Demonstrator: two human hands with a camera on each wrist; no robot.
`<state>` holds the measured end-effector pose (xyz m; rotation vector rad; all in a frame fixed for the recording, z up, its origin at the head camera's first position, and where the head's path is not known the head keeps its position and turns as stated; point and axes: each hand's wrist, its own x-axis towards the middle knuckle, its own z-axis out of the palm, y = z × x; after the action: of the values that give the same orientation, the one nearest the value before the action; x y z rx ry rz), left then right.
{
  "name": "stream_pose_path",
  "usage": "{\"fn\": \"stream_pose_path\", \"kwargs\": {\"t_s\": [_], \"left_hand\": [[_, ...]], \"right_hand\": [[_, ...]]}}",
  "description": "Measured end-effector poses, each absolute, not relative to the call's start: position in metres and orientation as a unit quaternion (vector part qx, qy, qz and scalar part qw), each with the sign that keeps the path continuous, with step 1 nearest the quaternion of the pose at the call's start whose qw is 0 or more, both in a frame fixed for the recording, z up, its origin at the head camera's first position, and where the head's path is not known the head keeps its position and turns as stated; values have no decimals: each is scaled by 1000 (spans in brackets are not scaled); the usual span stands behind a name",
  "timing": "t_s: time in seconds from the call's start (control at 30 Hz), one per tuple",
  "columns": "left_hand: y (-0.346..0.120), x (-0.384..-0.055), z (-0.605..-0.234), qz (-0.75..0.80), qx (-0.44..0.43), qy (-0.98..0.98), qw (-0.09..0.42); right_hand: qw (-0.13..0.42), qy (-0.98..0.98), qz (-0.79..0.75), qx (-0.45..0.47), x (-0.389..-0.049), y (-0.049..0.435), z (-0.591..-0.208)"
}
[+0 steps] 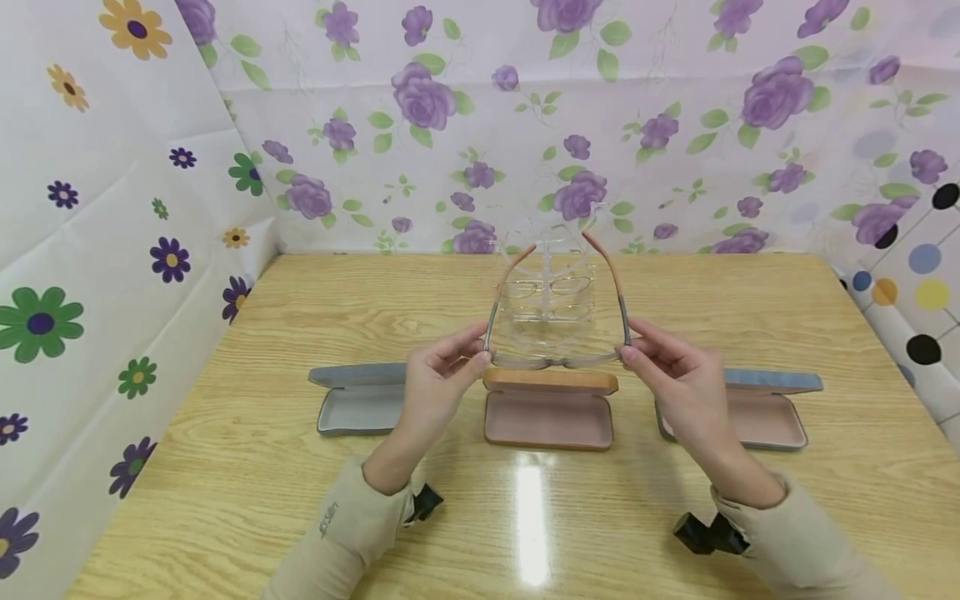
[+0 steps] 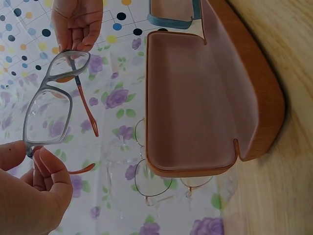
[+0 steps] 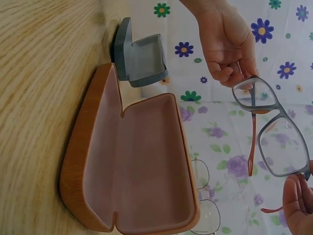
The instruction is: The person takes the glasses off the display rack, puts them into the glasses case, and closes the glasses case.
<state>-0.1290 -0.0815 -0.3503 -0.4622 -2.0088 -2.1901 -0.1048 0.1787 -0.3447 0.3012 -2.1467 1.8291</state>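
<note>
Both hands hold one pair of eyeglasses (image 1: pixel 555 362) in the air, its grey frame toward me and its orange-tipped temples unfolded and pointing away. My left hand (image 1: pixel 442 375) pinches the left hinge corner between thumb and fingers. At the opposite hinge corner, my right hand (image 1: pixel 678 379) pinches the frame the same way. Just below the glasses lies an open orange eyeglass case (image 1: pixel 549 421) with a pink lining. Behind them stands a clear display rack (image 1: pixel 546 258) bearing thin wire-framed glasses (image 1: pixel 570 286).
An open grey-blue case (image 1: pixel 360 408) sits on the left, partly hidden by the left hand. On the right another open blue case (image 1: pixel 772 417) with a pink lining is partly covered by the right hand. The wooden table (image 1: pixel 225 500) ends at a flowered cloth backdrop (image 1: pixel 480 125).
</note>
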Motion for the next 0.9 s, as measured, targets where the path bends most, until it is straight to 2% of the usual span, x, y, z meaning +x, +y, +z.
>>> {"fn": "stream_pose_path", "kwargs": {"t_s": [0.57,0.9], "left_hand": [[-85,-126,-361,-732,-139,-665,45],[-89,-125,-364,-721,-143,-678,23]], "right_hand": [[125,-755,640,67,-101,176,-357],[130,-756,638,67,-99,175,-363]]}}
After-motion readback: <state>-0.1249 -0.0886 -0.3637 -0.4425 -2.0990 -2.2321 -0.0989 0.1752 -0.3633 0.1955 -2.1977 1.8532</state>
